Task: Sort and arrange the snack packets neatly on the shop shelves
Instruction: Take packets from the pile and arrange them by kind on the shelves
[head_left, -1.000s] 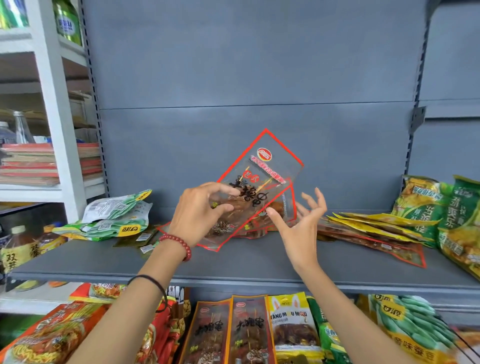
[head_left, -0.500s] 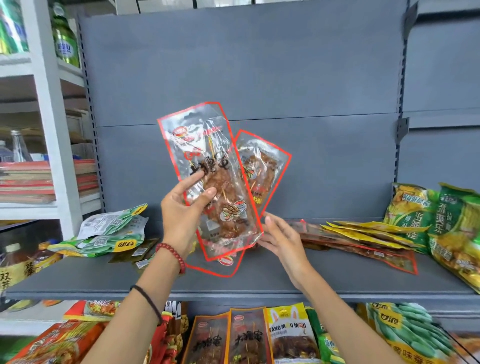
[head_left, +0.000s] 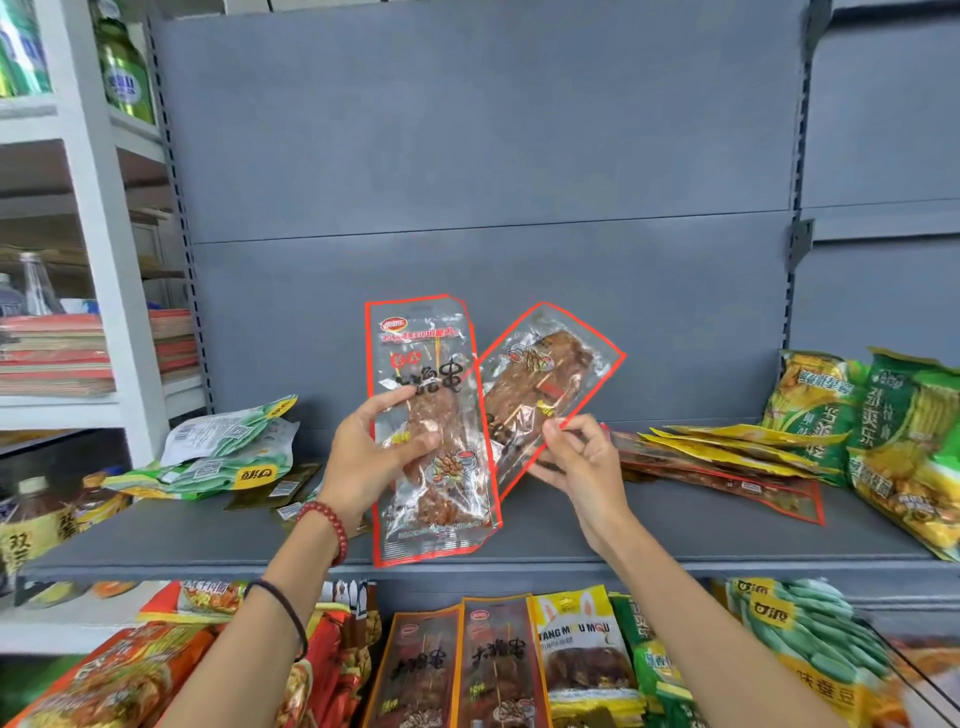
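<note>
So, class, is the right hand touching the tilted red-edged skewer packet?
Touching. The head view shows the right hand pinching the tilted skewer packet at its lower edge, while the left hand grips the upright skewer packet.

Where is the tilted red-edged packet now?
In the head view, the tilted packet is right of centre, pinched by the right hand above the grey shelf, beside the upright packet in the left hand.
</note>
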